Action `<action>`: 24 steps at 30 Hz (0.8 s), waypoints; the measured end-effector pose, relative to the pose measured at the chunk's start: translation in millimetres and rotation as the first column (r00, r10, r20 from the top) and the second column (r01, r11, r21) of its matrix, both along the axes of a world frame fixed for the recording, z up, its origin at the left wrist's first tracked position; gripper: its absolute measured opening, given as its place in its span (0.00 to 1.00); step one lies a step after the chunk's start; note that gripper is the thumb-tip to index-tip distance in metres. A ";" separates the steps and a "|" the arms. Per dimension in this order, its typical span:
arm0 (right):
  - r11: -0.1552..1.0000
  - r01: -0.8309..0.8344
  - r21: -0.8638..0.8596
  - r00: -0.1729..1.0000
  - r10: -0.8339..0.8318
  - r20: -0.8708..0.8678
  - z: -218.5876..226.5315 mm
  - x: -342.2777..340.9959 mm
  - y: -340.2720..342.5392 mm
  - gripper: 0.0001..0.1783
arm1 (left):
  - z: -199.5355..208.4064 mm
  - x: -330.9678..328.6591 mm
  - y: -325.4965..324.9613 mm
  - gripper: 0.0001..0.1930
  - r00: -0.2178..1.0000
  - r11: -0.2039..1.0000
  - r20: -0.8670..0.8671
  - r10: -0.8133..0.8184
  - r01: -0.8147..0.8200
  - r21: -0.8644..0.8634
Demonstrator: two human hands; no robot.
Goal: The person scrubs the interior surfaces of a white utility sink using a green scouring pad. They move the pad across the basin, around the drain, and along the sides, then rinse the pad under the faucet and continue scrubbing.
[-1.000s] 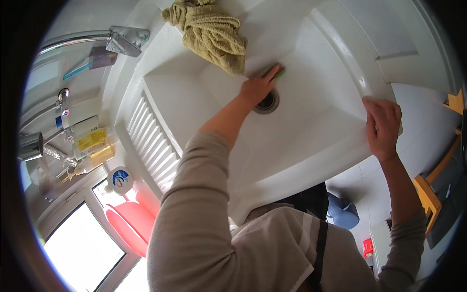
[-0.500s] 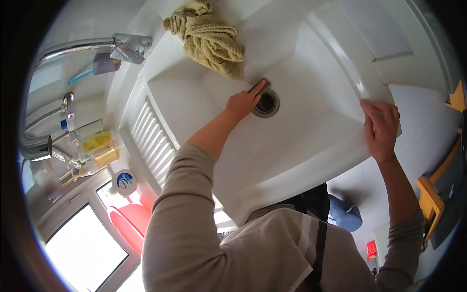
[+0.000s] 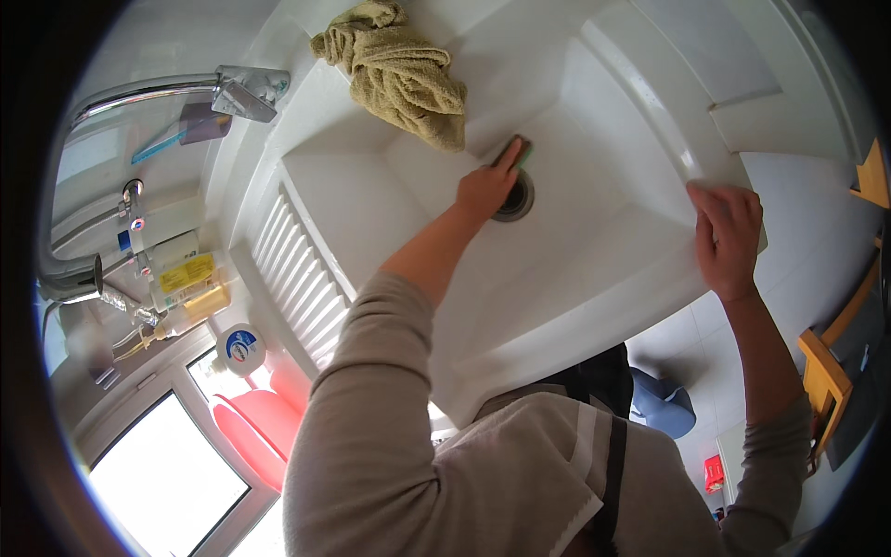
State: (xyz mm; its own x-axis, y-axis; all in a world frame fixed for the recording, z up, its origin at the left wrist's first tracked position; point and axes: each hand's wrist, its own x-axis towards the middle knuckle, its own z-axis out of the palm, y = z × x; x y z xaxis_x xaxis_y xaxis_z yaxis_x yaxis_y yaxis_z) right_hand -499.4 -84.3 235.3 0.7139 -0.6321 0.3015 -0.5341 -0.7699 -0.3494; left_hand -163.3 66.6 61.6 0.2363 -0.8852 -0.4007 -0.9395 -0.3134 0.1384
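My left hand (image 3: 484, 191) reaches down into a white sink (image 3: 575, 251), closed around a small sponge (image 3: 526, 150) with a green side. It presses the sponge against the basin floor beside the round dark drain (image 3: 517, 206), and the fingers cover much of it. At the right, my right hand (image 3: 729, 237) is curled over the sink's rim, gripping the edge. An olive-coloured towel (image 3: 404, 88) lies bunched over the far side of the basin, just beyond my left hand.
A ribbed washboard (image 3: 297, 269) slopes along the basin's left side. Beyond it are a chrome faucet (image 3: 246, 93), bottles (image 3: 190, 288), a white round-topped container (image 3: 239, 349) and a red basin (image 3: 255, 427). A blue-grey object (image 3: 664, 406) and wooden furniture (image 3: 824, 381) stand at the lower right.
My left hand has slid the sponge slightly right and away from me along the drain's far edge. My right hand stays on the rim.
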 end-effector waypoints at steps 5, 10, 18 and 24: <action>1.000 0.002 -0.010 0.999 -0.003 -0.047 0.1 -2.0 -1.3 0.19 | -14.2 -54.3 -26.5 0.33 0.991 0.991 -0.108 0.078 -0.088 -0.096; 1.000 -0.001 0.008 0.999 0.001 -0.047 1.1 -1.8 1.8 0.19 | -28.0 -25.4 -10.3 0.33 1.000 0.968 0.004 -0.003 0.004 -0.251; 0.999 0.009 0.033 0.997 -0.007 -0.076 2.8 -2.5 1.7 0.19 | -11.6 -48.5 -13.4 0.35 1.000 0.996 0.002 -0.019 0.019 -0.082; 1.000 -0.005 0.026 0.996 0.007 -0.087 -0.3 1.1 0.8 0.18 | -23.2 -60.7 -11.1 0.35 0.982 0.968 -0.087 0.165 -0.179 -0.176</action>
